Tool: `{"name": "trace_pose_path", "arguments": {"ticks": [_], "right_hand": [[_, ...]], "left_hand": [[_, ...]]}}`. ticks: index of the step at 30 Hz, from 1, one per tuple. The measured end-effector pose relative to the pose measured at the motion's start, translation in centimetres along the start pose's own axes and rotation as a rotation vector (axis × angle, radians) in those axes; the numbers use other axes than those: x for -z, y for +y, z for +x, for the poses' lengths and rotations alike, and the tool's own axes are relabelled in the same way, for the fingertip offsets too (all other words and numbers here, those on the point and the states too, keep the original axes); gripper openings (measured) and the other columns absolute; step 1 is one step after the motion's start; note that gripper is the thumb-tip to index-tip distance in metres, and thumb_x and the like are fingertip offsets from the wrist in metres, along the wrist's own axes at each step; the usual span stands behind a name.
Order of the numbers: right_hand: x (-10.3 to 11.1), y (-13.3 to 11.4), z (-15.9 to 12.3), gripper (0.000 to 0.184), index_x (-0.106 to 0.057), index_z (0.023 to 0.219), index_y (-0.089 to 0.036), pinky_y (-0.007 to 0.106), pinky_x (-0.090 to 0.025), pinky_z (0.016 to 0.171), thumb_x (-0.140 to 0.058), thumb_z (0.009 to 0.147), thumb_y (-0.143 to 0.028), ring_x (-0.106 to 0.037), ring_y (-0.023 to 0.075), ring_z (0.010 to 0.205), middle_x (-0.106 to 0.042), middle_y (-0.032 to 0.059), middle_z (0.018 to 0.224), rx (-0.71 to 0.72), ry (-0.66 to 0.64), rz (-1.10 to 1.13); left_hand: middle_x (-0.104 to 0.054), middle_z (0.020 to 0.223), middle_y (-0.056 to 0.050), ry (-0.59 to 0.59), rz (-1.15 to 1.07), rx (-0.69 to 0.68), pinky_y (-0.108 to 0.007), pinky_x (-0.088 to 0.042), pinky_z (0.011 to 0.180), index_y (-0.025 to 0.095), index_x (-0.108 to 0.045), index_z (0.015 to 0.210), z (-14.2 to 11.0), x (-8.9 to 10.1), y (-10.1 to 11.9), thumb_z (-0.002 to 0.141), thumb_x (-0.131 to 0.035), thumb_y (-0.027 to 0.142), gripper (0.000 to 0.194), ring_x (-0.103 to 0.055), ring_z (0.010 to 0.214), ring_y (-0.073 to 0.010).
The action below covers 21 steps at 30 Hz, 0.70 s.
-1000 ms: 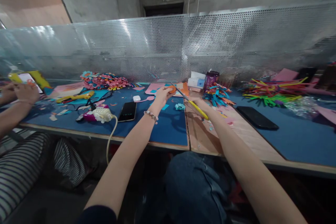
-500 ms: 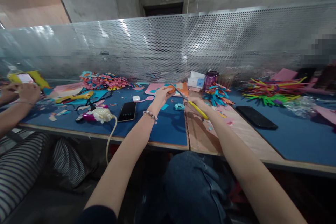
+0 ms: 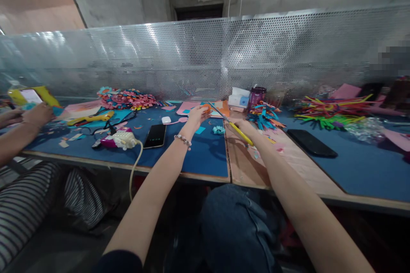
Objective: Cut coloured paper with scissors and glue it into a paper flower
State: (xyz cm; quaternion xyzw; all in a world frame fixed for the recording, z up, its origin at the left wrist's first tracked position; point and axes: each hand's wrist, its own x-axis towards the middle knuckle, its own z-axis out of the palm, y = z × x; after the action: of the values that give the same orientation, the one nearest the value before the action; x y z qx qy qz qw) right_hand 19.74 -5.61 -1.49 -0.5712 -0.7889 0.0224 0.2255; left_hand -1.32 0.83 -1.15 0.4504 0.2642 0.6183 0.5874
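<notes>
Orange piece (image 3: 206, 108) in left fingers (image 3: 200, 113)

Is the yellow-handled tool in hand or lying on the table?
In hand: the right hand grips the yellow-handled tool, its metal end pointing toward the orange piece held in the left hand.

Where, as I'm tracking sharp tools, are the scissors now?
In the head view, the scissors are just right of centre, held in the right hand, pointing toward the orange piece in the left hand.

Orange piece (image 3: 207, 109) partly hidden
</notes>
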Motion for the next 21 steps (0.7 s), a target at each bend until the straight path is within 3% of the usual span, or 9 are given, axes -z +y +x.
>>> {"name": "trace_pose_path", "arguments": {"ticks": [4,7,12,15,19,21], "right_hand": [[0.1,0.3,-0.1,0.044,-0.06,0.068,-0.015,0.026,-0.032,0.056,-0.041,0.085,-0.052,-0.05,0.0158,0.061,-0.057,0.0059,0.062,-0.011,0.154,0.052],[-0.1,0.1,-0.3,0.049,-0.06,0.087,-0.014,0.025,-0.035,0.059,-0.045,0.081,-0.06,-0.05,0.0159,0.065,-0.059,0.0057,0.073,-0.047,0.278,0.145],[-0.2,-0.2,-0.4,0.062,-0.051,0.101,-0.012,0.026,-0.04,0.063,-0.055,0.072,-0.067,-0.052,0.0165,0.072,-0.059,0.0087,0.089,-0.104,0.332,0.261],[0.3,-0.5,-0.5,0.059,-0.055,0.093,-0.014,0.025,-0.041,0.061,-0.047,0.076,-0.07,-0.053,0.0157,0.068,-0.06,0.0062,0.079,-0.117,0.259,0.312],[1.7,-1.3,-1.0,0.067,-0.059,0.071,-0.013,0.024,-0.042,0.051,-0.028,0.084,-0.07,-0.053,0.0137,0.053,-0.056,0.0057,0.057,-0.29,-0.026,0.422],[2.2,-1.9,-1.4,0.06,-0.062,0.076,-0.01,0.024,-0.046,0.058,-0.035,0.088,-0.062,-0.058,0.0143,0.061,-0.061,0.0075,0.066,-0.315,-0.083,0.467]], "left_hand": [[-0.068,0.082,-0.007,0.023,0.059,-0.012,-0.027,-0.049,0.071,0.015,-0.063,0.083,0.2,0.1,0.0,0.07,-0.065,0.013,0.014,-0.064,0.072,-0.0134],[-0.066,0.074,-0.005,0.017,0.118,-0.031,-0.024,-0.047,0.067,0.015,-0.065,0.083,0.2,-0.1,0.0,0.069,-0.067,0.012,0.015,-0.059,0.065,-0.0107],[-0.056,0.06,0.001,-0.003,0.199,-0.03,-0.023,-0.044,0.061,0.016,-0.065,0.074,0.3,-0.1,-0.2,0.066,-0.072,0.015,0.011,-0.051,0.055,-0.0077],[-0.058,0.063,0.0,0.008,0.241,-0.037,-0.02,-0.039,0.052,0.016,-0.066,0.075,0.3,0.0,-0.4,0.066,-0.072,0.02,0.012,-0.049,0.054,-0.0071],[-0.063,0.075,-0.005,0.022,0.325,-0.04,-0.019,-0.033,0.047,0.014,-0.068,0.083,0.7,0.3,-0.7,0.071,-0.068,0.03,0.021,-0.052,0.06,-0.0087],[-0.065,0.079,-0.005,0.005,0.368,-0.04,-0.02,-0.034,0.048,0.014,-0.068,0.085,0.9,0.4,-0.9,0.071,-0.067,0.032,0.023,-0.054,0.063,-0.0099]]}}
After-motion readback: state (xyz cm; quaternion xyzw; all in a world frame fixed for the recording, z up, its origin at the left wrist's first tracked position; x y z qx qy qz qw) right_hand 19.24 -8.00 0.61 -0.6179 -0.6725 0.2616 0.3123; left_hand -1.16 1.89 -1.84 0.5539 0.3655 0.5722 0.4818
